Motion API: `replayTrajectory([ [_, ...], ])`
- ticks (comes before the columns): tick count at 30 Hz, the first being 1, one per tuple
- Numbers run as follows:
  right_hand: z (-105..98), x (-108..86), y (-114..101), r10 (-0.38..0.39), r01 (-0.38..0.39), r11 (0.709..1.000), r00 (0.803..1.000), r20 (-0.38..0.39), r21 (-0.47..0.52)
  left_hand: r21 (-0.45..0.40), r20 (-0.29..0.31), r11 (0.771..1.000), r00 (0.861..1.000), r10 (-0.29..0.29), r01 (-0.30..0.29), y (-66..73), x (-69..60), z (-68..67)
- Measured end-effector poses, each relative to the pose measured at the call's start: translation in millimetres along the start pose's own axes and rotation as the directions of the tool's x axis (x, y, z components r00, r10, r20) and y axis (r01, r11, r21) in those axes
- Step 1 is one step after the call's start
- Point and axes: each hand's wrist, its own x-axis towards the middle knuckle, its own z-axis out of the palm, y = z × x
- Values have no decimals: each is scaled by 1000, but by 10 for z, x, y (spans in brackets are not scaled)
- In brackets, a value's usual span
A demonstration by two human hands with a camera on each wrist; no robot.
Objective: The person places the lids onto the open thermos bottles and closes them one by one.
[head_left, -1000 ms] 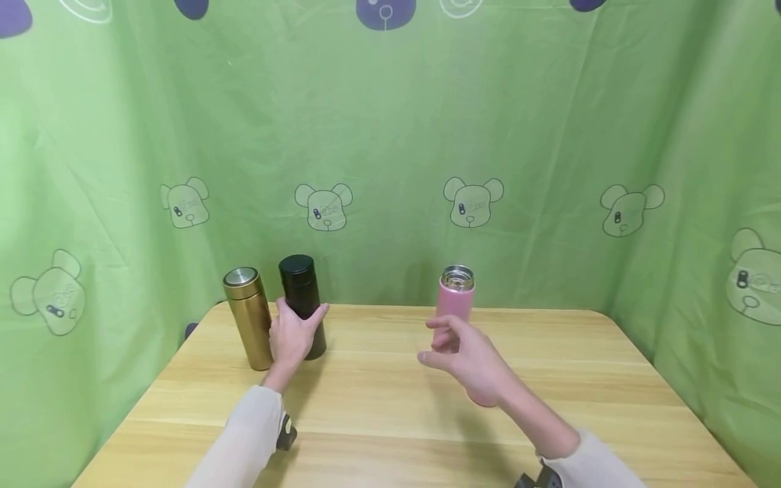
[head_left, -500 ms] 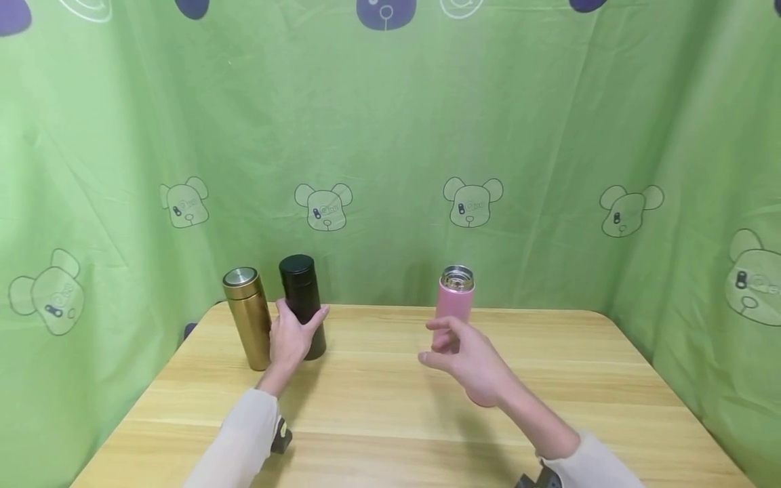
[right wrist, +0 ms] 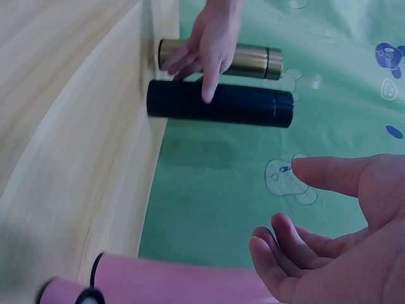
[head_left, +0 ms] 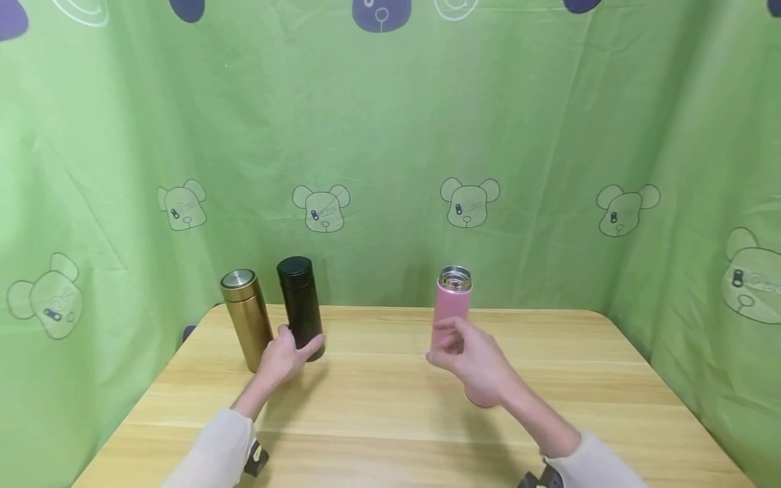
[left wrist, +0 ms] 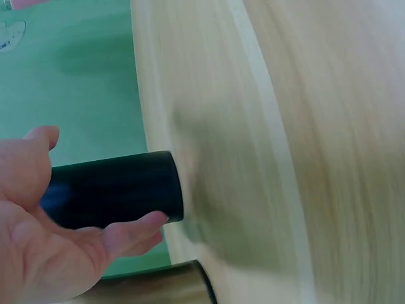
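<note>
The black thermos (head_left: 302, 305) stands upright at the left of the table. Beside its lower part is my left hand (head_left: 282, 358), thumb and fingers spread and not wrapped round it. In the left wrist view the black thermos (left wrist: 114, 190) shows between the thumb and fingers; whether a fingertip touches it I cannot tell. My right hand (head_left: 476, 359) hovers in front of the pink thermos (head_left: 453, 305), fingers loosely bent and holding nothing. That thermos has no lid on, and its steel mouth shows. A short pink piece (right wrist: 60, 291) with a black ring sits near it, mostly hidden in the head view.
A gold thermos (head_left: 247, 318) with a steel-topped lid stands just left of the black one, close to my left hand. The wooden table (head_left: 366, 420) ends at a green curtain (head_left: 390, 135) behind, which also hangs on both sides.
My left hand has come off its grip on the black thermos and drawn down and back towards me. The right hand's thumb and fingers have shifted only slightly.
</note>
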Motion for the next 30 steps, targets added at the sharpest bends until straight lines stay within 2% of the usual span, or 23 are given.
replayTrajectory([
  [7, -32, 36, 137, -29, 25, 988, 999, -25, -155, 132, 123, 988, 990, 63, -79, -8, -97, -153],
  [9, -37, 38, 174, -29, 25, 982, 999, -22, -187, 129, 155, 985, 983, 97, -117, 18, -126, -184],
  [12, -44, 46, 225, -31, 27, 974, 999, -14, -223, 106, 167, 978, 973, 159, -178, 79, -179, -202],
  [15, -53, 62, 267, -33, 29, 968, 999, -11, -248, 73, 167, 972, 964, 207, -222, 152, -221, -180],
  [21, -77, 62, 387, -18, 28, 945, 999, 34, -326, 50, 188, 959, 946, 265, -278, 281, -236, -54],
  [25, -83, 55, 479, 35, -4, 924, 997, 74, -383, 55, 177, 948, 938, 299, -312, 372, -245, 6],
  [30, -72, 54, 600, 105, -58, 909, 990, 94, -412, -27, 226, 949, 923, 311, -313, 511, -279, 94],
])
